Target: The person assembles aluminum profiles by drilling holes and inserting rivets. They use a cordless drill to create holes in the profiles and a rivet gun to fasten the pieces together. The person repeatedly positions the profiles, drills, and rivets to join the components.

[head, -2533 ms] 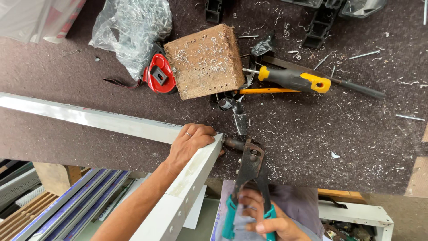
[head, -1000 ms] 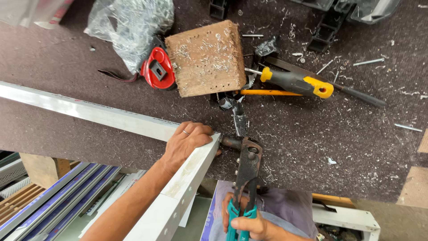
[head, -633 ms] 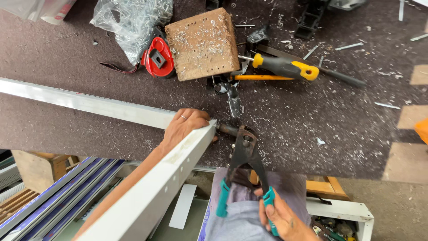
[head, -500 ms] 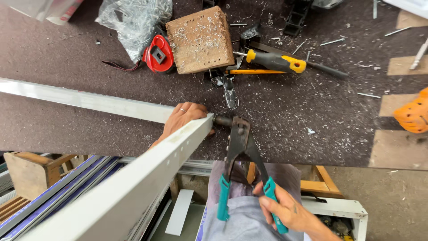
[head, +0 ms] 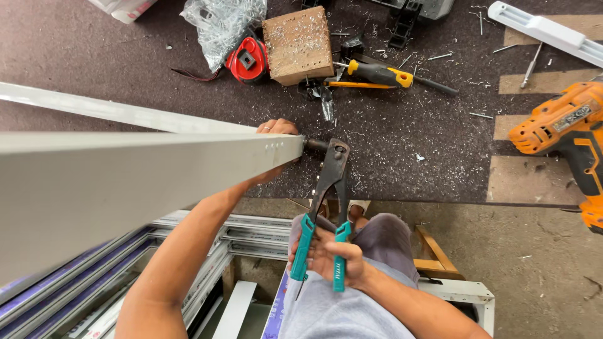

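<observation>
My left hand (head: 274, 130) grips the corner where two white metal frame bars (head: 157, 169) meet, at the front of the dark workbench (head: 125, 56). My right hand (head: 333, 258) holds the teal handles of a hand riveter (head: 326, 194), fingers around both handles, which stand slightly apart. The riveter's black nose presses against the end of the nearer white bar, just right of my left hand. The near bar runs toward the camera and hides most of my left forearm.
On the bench behind lie a wooden block (head: 298, 44), a red tape measure (head: 247, 59), a clear plastic bag (head: 220, 22), a yellow-black screwdriver (head: 383, 75) and metal shavings. An orange power drill (head: 565, 132) sits at right. White frames lean below at left (head: 188, 245).
The view has swung left and closer; the near white bar now fills the left side. My right hand has squeezed the riveter handles nearer together, and the drill has come into view.
</observation>
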